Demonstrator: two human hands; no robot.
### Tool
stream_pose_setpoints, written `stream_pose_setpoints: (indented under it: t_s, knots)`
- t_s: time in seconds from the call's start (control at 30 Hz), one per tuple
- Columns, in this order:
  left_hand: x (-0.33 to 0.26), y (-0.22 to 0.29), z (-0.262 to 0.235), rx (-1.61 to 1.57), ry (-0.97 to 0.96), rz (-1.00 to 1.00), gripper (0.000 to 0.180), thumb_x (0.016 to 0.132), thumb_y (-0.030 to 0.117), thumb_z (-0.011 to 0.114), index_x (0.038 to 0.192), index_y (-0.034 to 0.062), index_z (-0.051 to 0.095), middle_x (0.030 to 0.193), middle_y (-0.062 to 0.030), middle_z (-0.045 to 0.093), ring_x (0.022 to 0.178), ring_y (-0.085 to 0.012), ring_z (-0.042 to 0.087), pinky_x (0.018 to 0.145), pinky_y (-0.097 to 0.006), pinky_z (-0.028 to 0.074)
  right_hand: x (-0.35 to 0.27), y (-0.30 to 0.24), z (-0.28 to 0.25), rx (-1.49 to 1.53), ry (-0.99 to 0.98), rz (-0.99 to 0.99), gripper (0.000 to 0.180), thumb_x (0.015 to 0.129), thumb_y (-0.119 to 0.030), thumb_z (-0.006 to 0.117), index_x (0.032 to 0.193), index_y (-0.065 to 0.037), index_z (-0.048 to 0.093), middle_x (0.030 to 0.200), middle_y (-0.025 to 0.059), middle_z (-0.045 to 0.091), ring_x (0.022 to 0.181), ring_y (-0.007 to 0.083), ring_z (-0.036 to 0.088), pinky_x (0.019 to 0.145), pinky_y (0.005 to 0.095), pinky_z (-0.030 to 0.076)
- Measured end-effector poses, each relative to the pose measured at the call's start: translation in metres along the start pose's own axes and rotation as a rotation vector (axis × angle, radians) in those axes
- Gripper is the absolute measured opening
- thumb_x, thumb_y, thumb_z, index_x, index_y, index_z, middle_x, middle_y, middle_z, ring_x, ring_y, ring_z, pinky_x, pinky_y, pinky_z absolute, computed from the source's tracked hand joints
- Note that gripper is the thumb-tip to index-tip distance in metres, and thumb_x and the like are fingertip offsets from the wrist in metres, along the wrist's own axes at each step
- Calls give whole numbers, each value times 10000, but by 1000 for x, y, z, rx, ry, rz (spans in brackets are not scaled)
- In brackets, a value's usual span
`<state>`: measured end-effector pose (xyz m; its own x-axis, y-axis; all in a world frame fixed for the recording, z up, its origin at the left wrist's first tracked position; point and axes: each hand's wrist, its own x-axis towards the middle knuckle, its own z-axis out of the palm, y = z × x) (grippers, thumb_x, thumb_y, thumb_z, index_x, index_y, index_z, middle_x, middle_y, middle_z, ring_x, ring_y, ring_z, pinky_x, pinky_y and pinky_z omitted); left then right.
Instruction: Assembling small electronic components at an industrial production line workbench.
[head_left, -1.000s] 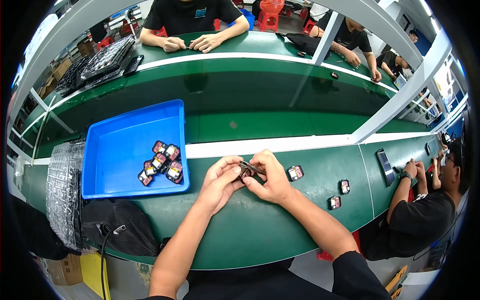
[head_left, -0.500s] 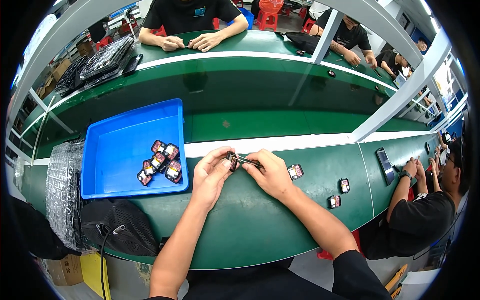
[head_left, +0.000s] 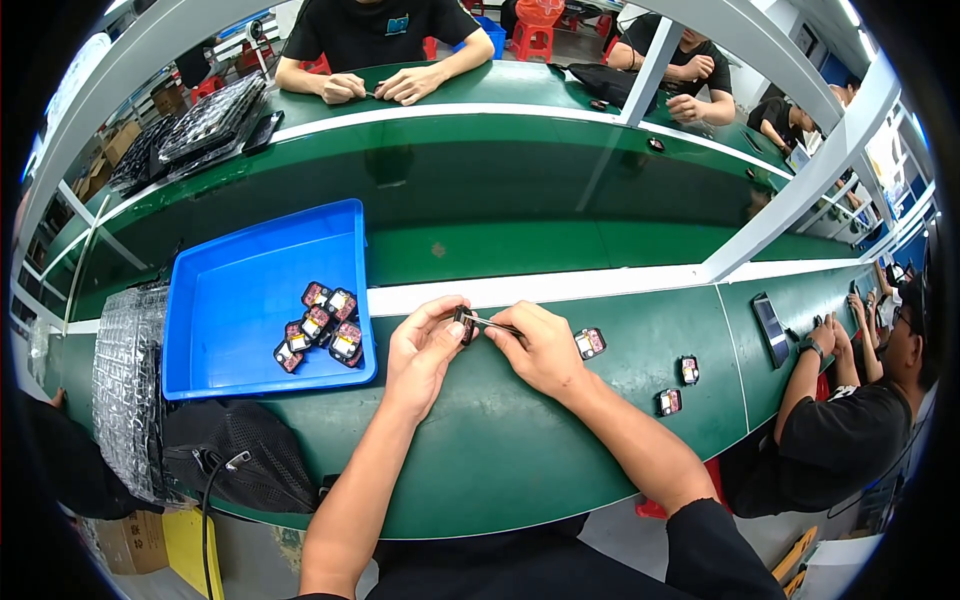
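Note:
Between the thumb and fingers of my left hand (head_left: 422,350) is a small black device casing (head_left: 466,322), tilted up on its edge. My right hand (head_left: 543,348) grips a pair of metal tweezers (head_left: 495,325), whose tips reach the casing's inner side. What the tips touch is too small to make out. To the right of my right hand lies an open device casing (head_left: 590,343) with a reddish and white inside. Further right are two similar ones, an upper casing (head_left: 689,370) and a lower casing (head_left: 669,402).
On the left, a blue bin (head_left: 215,383) holds several similar casings (head_left: 318,322). A black mesh bag (head_left: 240,455) and bubble wrap (head_left: 128,390) lie beside it. A white rail (head_left: 620,283) crosses beyond my hands. Co-workers sit opposite and at right.
The tweezers' prongs, spread apart before, now look closer together at the casing. My hands have barely moved. The co-worker at the far right has raised their hands from the table.

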<state>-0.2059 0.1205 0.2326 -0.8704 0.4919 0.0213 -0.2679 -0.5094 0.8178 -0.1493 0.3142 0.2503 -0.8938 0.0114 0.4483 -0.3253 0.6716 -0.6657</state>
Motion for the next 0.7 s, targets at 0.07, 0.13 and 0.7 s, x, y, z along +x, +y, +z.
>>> stream_pose_setpoints:
  t_s: [0.07,0.13,0.7]
  knots:
    - [0,0,0,6,6,-11,372,1026,62,651,1381,-34,594,1340,-140,645,1209,-234,661,1052,-393,549,0,0,0,12,14,1,111,928,-91,775,966,-26,694,893,135,693,753,338,694,652,413,556]
    - [0,0,-1,2,3,-26,366,1034,68,643,1382,-32,593,1336,-140,645,1203,-233,663,1048,-397,555,0,-1,-1,15,19,4,109,928,-90,774,965,-25,694,891,136,692,755,339,694,654,414,557]
    - [4,-4,-8,-233,42,-68,336,1069,138,636,1372,3,580,1305,-120,649,1186,-251,677,1071,-441,573,-1,1,3,-119,97,-49,172,897,-93,803,1040,-69,710,957,89,690,784,310,723,666,401,580]
